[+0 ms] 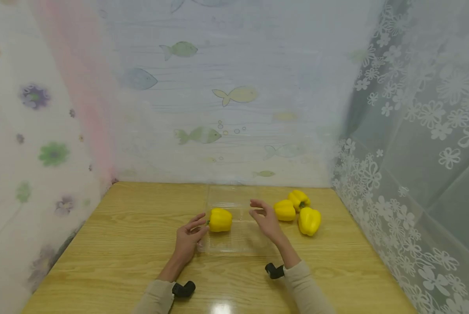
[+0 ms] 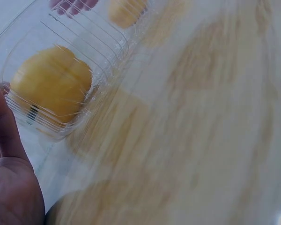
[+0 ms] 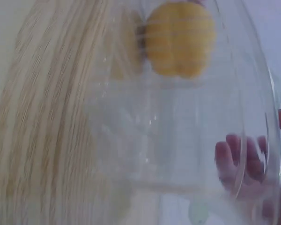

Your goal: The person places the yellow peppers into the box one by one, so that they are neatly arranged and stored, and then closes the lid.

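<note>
A clear plastic container [image 1: 244, 244] stands on the wooden table with its transparent lid raised at the back. Inside, at its left end, lies a yellow bell pepper [image 1: 220, 220], stem to the left. My left hand [image 1: 188, 239] is at the container's left wall, fingers fairly straight and close to the stem; whether they touch the wall is hard to tell. My right hand [image 1: 266, 220] is at the right end, loosely bent fingers over the container, holding nothing. Through the clear wall in the right wrist view, the right fingers [image 3: 236, 157] show apart from the pepper [image 3: 180, 40].
To the right of the container, three more yellow bell peppers sit close together: one at the back [image 1: 299, 200], one on the left [image 1: 284, 210] and one in front [image 1: 309, 221]. Patterned curtains [image 1: 234, 131] enclose the wooden table [image 1: 140, 218] at the back and sides.
</note>
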`<state>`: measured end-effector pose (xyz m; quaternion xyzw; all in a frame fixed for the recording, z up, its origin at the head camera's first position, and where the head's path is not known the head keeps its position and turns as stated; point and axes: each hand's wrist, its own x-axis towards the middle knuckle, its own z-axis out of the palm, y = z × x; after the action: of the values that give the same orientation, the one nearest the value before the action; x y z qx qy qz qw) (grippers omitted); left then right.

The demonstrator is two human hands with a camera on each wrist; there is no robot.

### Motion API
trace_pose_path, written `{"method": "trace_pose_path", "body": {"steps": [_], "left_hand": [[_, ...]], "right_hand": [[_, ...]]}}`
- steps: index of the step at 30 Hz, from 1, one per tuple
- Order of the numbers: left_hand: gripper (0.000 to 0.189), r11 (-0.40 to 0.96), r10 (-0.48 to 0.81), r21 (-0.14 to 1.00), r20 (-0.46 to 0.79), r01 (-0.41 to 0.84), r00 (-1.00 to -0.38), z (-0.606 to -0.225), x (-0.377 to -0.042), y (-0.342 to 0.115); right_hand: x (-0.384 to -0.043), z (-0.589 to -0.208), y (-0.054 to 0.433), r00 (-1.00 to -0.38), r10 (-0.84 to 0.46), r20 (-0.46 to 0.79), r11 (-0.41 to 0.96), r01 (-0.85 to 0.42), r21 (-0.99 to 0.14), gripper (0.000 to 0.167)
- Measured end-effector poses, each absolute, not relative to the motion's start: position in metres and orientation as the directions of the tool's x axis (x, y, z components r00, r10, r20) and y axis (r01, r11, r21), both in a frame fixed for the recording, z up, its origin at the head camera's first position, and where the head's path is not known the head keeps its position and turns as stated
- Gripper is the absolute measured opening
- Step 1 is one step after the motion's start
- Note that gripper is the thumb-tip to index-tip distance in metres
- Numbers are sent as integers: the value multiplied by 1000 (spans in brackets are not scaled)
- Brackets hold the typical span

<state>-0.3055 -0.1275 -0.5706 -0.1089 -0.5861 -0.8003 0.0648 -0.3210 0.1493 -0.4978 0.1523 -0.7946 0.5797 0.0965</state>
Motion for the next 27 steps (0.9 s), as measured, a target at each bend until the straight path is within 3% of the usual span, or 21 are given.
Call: {"method": "trace_pose_path", "body": {"steps": [5, 10, 18, 27], "left_hand": [[39, -311, 15, 920, 254, 237, -967, -572, -306, -128], [39, -305, 15, 922, 255, 239, -967, -573, -307, -128], [38, -295, 4, 924, 255, 242, -967, -572, -309, -129], [36, -283, 3, 936, 221, 211, -975, -572, -307, -127]], "right_hand": [[-314, -488, 166, -938, -65, 339, 261, -344, -902, 35], [-325, -504, 191, -944, 25, 328, 248, -312, -917, 34], [-306, -473, 210, -949, 85, 303, 336, -259, -906, 37], [-331, -511, 250, -900, 245, 360, 358, -261, -896, 38]]}}
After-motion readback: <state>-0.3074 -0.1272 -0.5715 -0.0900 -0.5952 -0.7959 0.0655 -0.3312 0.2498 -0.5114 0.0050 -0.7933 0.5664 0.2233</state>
